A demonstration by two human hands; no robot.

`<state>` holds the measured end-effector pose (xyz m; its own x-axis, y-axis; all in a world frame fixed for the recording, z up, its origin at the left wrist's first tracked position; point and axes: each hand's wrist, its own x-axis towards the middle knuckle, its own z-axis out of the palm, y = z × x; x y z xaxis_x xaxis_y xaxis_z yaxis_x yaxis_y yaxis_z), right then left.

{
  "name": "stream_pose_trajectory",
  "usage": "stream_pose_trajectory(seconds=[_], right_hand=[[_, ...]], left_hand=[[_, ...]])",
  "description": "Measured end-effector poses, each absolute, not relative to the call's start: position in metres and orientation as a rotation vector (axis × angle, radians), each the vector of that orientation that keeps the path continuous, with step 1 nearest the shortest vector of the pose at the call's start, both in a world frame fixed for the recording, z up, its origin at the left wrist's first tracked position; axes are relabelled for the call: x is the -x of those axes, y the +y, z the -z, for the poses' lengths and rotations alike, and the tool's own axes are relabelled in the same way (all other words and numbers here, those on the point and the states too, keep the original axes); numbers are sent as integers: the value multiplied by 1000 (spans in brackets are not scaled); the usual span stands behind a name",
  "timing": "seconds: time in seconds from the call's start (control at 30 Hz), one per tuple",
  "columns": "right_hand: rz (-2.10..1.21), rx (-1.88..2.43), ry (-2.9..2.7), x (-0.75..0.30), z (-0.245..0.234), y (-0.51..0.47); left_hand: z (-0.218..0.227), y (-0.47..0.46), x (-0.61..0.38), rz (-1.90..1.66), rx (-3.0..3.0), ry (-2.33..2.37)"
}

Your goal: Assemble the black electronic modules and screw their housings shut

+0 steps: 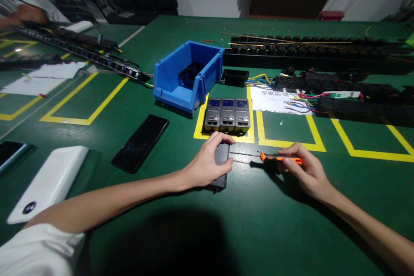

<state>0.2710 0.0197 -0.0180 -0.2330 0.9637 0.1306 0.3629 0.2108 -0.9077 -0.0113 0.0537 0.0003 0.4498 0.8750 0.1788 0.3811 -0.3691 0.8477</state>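
A small black module box lies on the green table, with the fingers of my left hand wrapped round it. In my right hand is a screwdriver with an orange and black handle. Its thin shaft points left, and the tip is at the right side of the box; whether it touches a screw is too small to tell. Just beyond my left hand, three similar dark grey modules stand side by side, their small screens and ports showing.
A blue bin with black parts inside stands behind the modules. Black rails and loose wires lie to the right. On the left are a black phone, a white power bank and another person's hand.
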Motion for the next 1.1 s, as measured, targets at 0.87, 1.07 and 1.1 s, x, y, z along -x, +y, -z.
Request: stream_pose_trajectory(seconds=[0.87,1.07,1.1], right_hand=[[-1001,1330,-1735,-271,13,19],[-1091,1348,-1690,-268,11,20],[-1099,1345,-1689,-268,11,20]], left_hand=[[0,54,12,-798,-1980,1048],[0,54,12,-787,-1986,1057],[0,54,12,-784,-1987,1057]])
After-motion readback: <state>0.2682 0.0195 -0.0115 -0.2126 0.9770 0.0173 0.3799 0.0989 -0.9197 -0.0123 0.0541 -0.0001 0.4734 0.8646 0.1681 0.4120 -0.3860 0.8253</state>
